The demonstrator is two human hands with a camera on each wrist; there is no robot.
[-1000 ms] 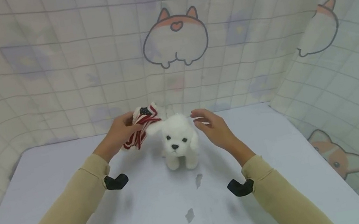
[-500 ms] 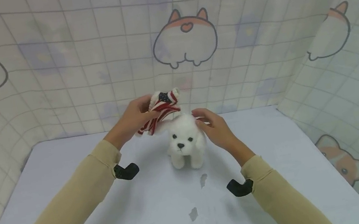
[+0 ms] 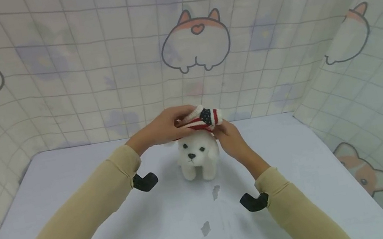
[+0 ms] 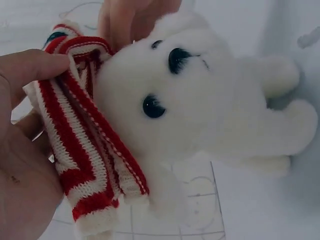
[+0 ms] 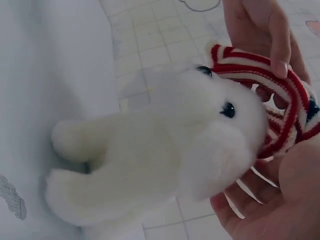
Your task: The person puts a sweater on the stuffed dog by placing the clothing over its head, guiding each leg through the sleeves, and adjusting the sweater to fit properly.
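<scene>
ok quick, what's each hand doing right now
Left hand: pinches the striped knit hat over the white plush dog.
Right hand: grips the hat's other side.

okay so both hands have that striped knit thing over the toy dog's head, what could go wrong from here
The dog stands free on the table; pulling the knit down could tip it over. The left hand and right hand grip opposite sides, so an uneven pull might seat it crooked or over the eyes.

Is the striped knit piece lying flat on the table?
No, both hands hold the striped knit piece up at the white plush dog's head.
</scene>
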